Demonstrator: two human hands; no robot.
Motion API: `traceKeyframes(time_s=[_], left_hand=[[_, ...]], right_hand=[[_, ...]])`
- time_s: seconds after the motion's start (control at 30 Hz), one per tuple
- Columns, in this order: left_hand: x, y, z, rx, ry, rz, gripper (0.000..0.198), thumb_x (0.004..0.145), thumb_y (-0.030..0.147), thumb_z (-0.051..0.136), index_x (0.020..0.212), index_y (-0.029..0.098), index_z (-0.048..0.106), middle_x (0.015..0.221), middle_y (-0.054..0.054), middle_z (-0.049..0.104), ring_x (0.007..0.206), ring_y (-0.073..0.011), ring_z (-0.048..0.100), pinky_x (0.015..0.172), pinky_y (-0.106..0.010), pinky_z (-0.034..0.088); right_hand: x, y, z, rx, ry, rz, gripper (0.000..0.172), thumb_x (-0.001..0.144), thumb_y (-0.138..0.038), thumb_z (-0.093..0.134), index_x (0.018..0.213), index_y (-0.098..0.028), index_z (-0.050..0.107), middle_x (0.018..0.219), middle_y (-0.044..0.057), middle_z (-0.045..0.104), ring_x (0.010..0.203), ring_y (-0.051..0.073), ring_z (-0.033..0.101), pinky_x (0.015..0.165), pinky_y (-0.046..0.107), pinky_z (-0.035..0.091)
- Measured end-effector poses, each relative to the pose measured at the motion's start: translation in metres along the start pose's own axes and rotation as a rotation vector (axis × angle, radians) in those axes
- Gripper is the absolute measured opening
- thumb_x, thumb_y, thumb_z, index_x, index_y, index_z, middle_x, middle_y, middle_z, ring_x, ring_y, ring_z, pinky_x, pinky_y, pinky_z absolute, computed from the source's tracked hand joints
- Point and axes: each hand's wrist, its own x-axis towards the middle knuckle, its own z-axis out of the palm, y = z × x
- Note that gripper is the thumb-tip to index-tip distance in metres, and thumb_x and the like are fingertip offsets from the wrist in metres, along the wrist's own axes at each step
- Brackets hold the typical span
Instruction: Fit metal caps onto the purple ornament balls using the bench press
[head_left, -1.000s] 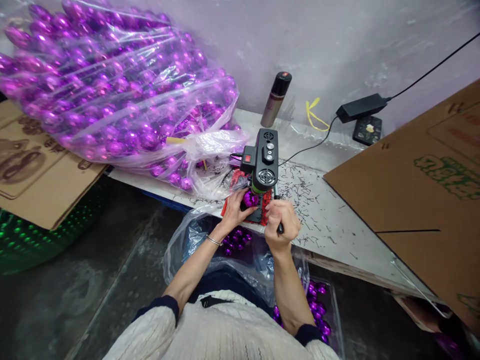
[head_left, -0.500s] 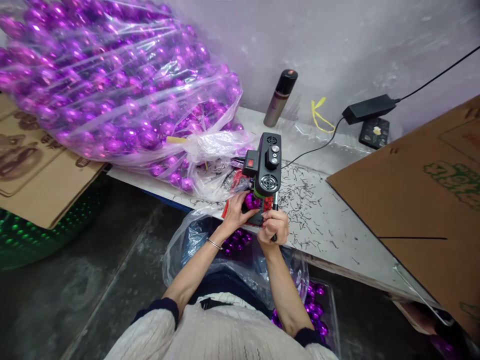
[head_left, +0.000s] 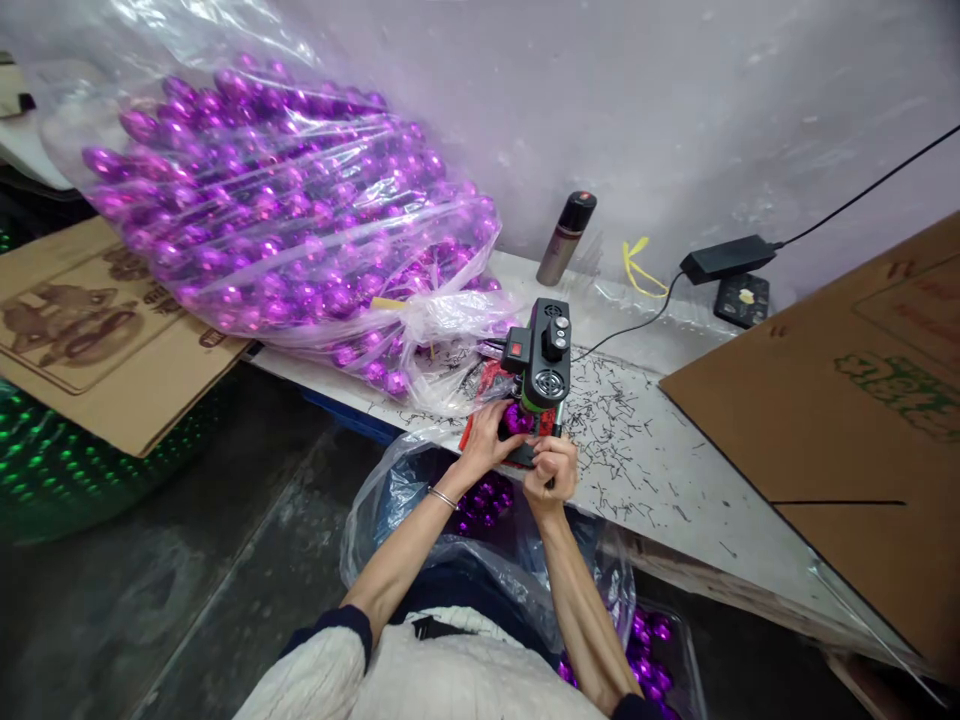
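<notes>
A small black bench drill press stands near the table's front edge, on a red patterned piece. Below its head is a shiny purple ball, which my left hand grips from the left with thumb and fingers. My right hand is wrapped round the machine's black lever handle at its right side. Whether the drill bit touches the ball is hidden by the machine's head. Under my wrists, an open clear plastic bag hangs below the table edge with several purple balls in it.
A large clear bag of purple balls fills the back left. Behind the machine stands a spray can. A black power adapter lies by the wall. Dark shavings litter the white table. A cardboard box stands right.
My view has shifted, so the whole scene sits a little lower and to the right. Both hands keep their holds on the ball and the lever handle.
</notes>
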Motion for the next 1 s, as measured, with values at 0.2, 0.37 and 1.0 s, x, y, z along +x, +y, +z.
traceKeyframes(time_s=[0.2, 0.37, 1.0], left_hand=[[0.000, 0.001, 0.002, -0.039, 0.022, -0.010, 0.062, 0.090, 0.048, 0.074, 0.141, 0.020, 0.051, 0.136, -0.016, 0.064, 0.130, -0.0316, 0.062, 0.108, -0.050, 0.051], [-0.049, 0.005, -0.008, 0.020, 0.045, 0.049, 0.064, 0.095, 0.043, 0.067, 0.150, 0.022, 0.041, 0.143, -0.017, 0.060, 0.138, -0.0312, 0.057, 0.117, -0.055, 0.046], [0.140, -0.052, -0.130, 0.407, 0.094, -0.449, 0.033, 0.086, 0.011, 0.056, 0.116, 0.005, 0.069, 0.130, -0.025, 0.069, 0.140, -0.0405, 0.050, 0.121, -0.055, 0.032]], right_hand=[[0.048, -0.020, -0.010, -0.016, -0.017, 0.118, 0.031, 0.101, -0.021, 0.045, 0.071, -0.022, 0.053, 0.070, -0.001, 0.060, 0.063, 0.012, 0.060, 0.062, 0.028, 0.045], [0.082, -0.040, -0.014, -0.012, -0.053, 0.253, 0.034, 0.101, -0.022, 0.049, 0.067, -0.022, 0.052, 0.066, -0.002, 0.058, 0.065, 0.013, 0.059, 0.065, 0.029, 0.045], [0.057, -0.036, -0.015, -0.025, -0.084, 0.138, 0.030, 0.097, -0.012, 0.048, 0.070, -0.022, 0.054, 0.071, 0.000, 0.062, 0.069, 0.015, 0.062, 0.066, 0.031, 0.047]])
